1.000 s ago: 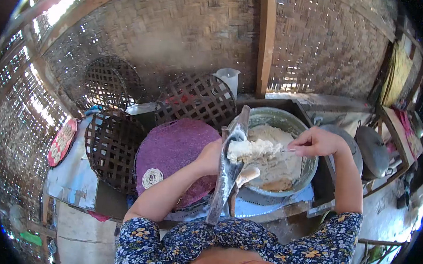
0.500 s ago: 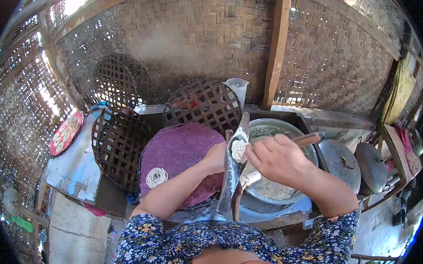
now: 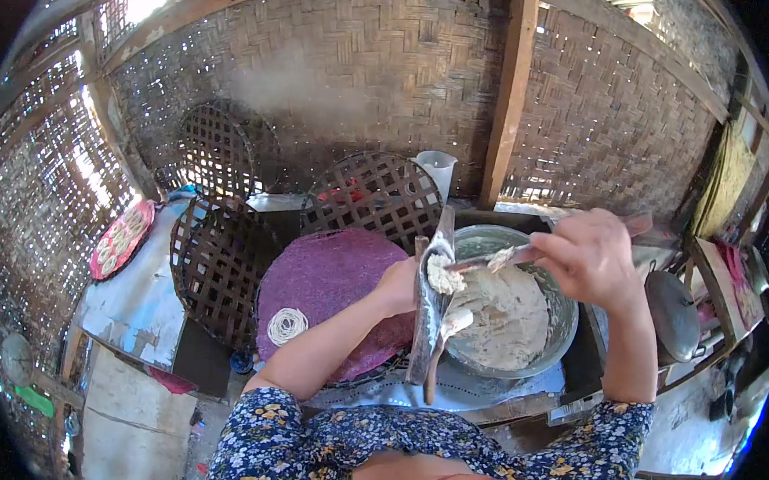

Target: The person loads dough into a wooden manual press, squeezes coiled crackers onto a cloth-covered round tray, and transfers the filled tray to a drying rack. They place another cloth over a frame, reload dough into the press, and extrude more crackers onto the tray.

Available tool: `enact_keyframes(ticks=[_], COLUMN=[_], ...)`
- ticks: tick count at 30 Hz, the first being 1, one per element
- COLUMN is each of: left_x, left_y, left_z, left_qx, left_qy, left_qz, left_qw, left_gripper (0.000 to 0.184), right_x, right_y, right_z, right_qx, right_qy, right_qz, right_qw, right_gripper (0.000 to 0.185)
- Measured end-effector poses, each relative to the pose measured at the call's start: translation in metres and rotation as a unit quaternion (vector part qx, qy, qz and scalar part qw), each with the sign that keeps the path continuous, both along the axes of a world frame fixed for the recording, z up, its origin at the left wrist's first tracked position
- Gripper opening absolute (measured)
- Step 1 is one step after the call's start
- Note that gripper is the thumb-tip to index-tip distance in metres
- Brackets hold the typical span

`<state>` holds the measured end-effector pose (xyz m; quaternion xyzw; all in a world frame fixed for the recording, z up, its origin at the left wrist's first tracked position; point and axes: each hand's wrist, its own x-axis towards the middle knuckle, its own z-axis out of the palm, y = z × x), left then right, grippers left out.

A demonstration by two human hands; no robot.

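My left hand (image 3: 397, 287) is closed on a long wooden press (image 3: 426, 326) with a hollow in its middle. A lump of pale dough (image 3: 445, 276) sits in that hollow. My right hand (image 3: 590, 255) grips a wooden spatula (image 3: 471, 265) by its handle, and its dough-smeared end reaches to the lump. Beneath the spatula stands a large metal basin (image 3: 570, 326) with pale, sticky dough (image 3: 503, 322) in it. Left of the press lies a round tray covered in purple mesh (image 3: 330, 259), bearing one coil of white dough strands (image 3: 287, 326).
Openwork woven baskets (image 3: 374, 191) lean at the back and left. A white plastic jug (image 3: 439, 171) stands by the wall. Lidded metal pots (image 3: 672, 315) are at the right. A pink tray (image 3: 120, 241) with several coils lies far left. A wooden post (image 3: 512, 98) rises behind.
My right hand has moved right and up, away from the press, uncovering the spatula and the dough in the basin. My left hand still holds the press.
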<state>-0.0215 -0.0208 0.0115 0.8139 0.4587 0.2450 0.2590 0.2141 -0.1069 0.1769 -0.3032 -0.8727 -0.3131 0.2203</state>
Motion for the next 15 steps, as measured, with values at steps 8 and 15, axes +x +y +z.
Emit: enact_keyframes(ticks=[8, 15], left_x=[0.009, -0.007], left_y=[-0.005, 0.011], left_z=[-0.001, -0.013], left_qx=[0.005, 0.002], left_qy=[0.071, 0.003], left_qz=[0.002, 0.034], left_qw=[0.997, 0.999], left_gripper=[0.043, 0.033], right_x=[-0.039, -0.009], right_y=[0.010, -0.004], right_z=[-0.043, -0.022], right_qx=[-0.055, -0.036], right_qy=[-0.087, 0.021], right_qz=[0.020, -0.062], right_qw=[0.994, 0.997], right_gripper=[0.006, 0.013])
